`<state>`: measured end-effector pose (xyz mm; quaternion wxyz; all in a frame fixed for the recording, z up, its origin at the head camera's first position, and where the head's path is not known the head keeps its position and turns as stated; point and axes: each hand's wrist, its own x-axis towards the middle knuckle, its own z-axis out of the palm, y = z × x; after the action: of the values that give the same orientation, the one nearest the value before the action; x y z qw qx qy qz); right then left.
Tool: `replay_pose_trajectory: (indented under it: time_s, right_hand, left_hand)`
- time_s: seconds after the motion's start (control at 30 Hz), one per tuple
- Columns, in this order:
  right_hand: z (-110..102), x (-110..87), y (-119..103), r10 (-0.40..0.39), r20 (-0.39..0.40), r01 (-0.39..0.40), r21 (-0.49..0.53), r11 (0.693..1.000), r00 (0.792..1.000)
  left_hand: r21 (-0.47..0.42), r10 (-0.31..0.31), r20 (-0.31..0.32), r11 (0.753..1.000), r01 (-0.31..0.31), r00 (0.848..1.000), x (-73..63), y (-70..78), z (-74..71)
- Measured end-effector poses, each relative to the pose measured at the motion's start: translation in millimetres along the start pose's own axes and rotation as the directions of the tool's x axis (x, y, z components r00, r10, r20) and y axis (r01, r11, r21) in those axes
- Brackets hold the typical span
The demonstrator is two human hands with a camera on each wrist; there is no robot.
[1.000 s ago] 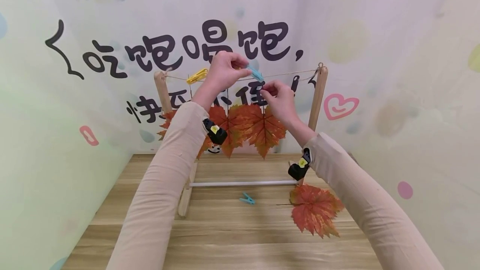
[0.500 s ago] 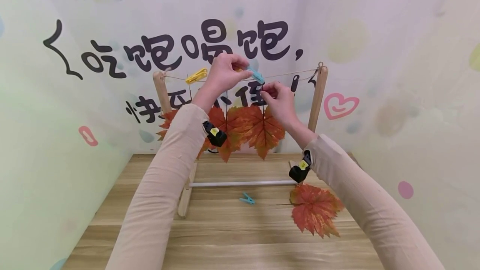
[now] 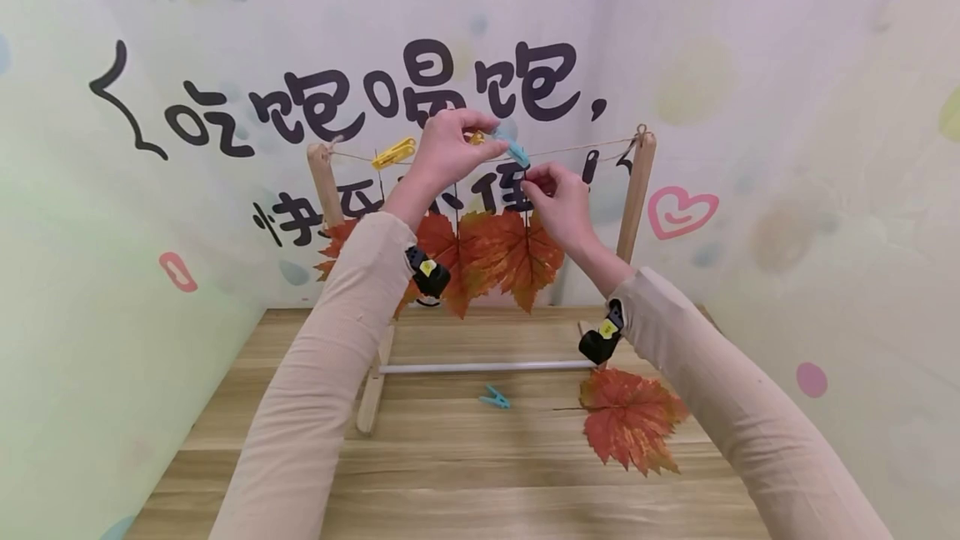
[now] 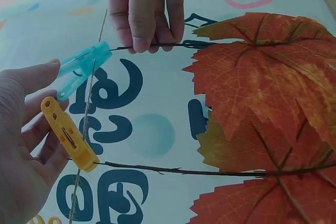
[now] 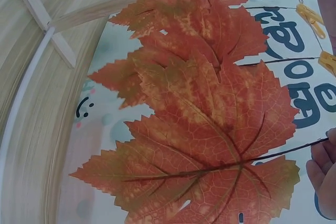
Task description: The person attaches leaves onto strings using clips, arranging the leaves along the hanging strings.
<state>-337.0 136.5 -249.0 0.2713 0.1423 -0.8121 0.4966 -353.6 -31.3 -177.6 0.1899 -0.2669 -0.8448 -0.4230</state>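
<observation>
Yellow peg (image 3: pixel 394 153) clipped stem to string (image 3: pixel 585 146). Left hand (image 3: pixel 448 144), at string, pinched blue peg (image 3: pixel 513 148), seemingly to work its spring. Spare peg (image 3: pixel 495 397) lay well below string. Leaf (image 3: pixel 529 261) hung under string; right hand (image 3: pixel 558 200), just below string, pinched leaf's stem, likely steadying it at peg tip. Loose leaf (image 3: pixel 632 422) lay below string, farther right.

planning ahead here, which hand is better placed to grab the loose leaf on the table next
Probably the right hand: the loose leaf lies on that side of the table. That hand must first release the stem it pinches. The left hand, further left, holds a blue peg.
</observation>
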Motion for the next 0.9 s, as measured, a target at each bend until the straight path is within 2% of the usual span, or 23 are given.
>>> replay_pose_trajectory:
  time_s: [0.2,0.4,0.63,0.8,0.9]
  right_hand:
    - [-1,-1.6,1,0.002,0.017,-0.003,0.013,1.000,1.000]
    - [-2,-2.4,2,-0.003,0.025,0.003,0.021,1.000,1.000]
    - [-7,-4.7,5,-0.015,0.045,0.014,0.027,1.000,0.999]
    - [-14,-9.8,6,-0.018,0.048,0.018,0.000,1.000,0.999]
    - [-21,-16.3,6,-0.015,0.065,0.017,-0.022,1.000,0.998]
  left_hand:
    - [0.033,0.032,-0.031,0.999,-0.031,0.999,-2.0,1.3,-1.1]
    - [0.084,0.098,-0.079,0.992,-0.092,0.992,-5.8,4.8,-4.4]
    - [0.039,0.170,-0.132,0.985,-0.166,0.977,-15.0,8.9,-7.0]
    - [-0.002,0.170,-0.139,0.985,-0.172,0.976,-23.1,7.4,-6.3]
    - [-0.027,0.153,-0.127,0.987,-0.158,0.980,-28.9,5.1,-6.1]
